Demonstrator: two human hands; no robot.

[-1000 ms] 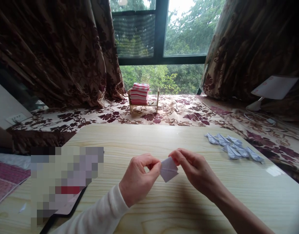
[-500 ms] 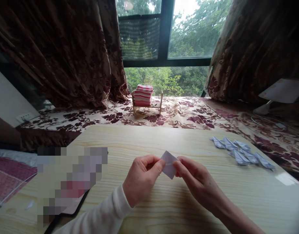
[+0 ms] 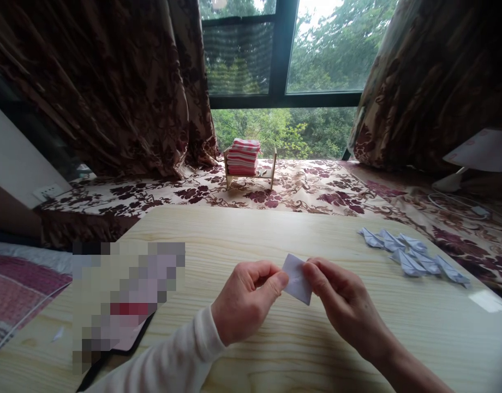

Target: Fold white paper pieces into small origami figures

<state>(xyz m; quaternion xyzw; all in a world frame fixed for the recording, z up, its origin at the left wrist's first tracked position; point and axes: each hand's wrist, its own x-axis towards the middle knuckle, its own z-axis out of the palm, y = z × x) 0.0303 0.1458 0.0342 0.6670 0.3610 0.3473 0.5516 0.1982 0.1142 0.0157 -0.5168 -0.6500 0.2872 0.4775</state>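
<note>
Small folded paper piece (image 3: 297, 278), pale lilac-white, sits pinched between both my hands just above the table (image 3: 251, 234), near its front middle. Left hand (image 3: 246, 300) is closed narrow, thumb and forefinger clamping the paper's left edge; white sleeve behind it. Right hand (image 3: 341, 297) is also narrow, fingertips gripping the right edge, bare forearm.

Progress, my read: the piece is partly folded, flat diamond-ish shape, not yet like the finished ones. A cluster of finished folded paper shapes (image 3: 412, 255) lies on the table to the right, well apart from my hands, several touching each other. So some are done and this one is mid-fold.

Left on the table: a pixelated patch over a dark flat item (image 3: 128, 297). Beyond: floral cloth, a small wooden rack with striped fabric stack (image 3: 243, 158), curtains, window.

No readable writing or brands anywhere.
</note>
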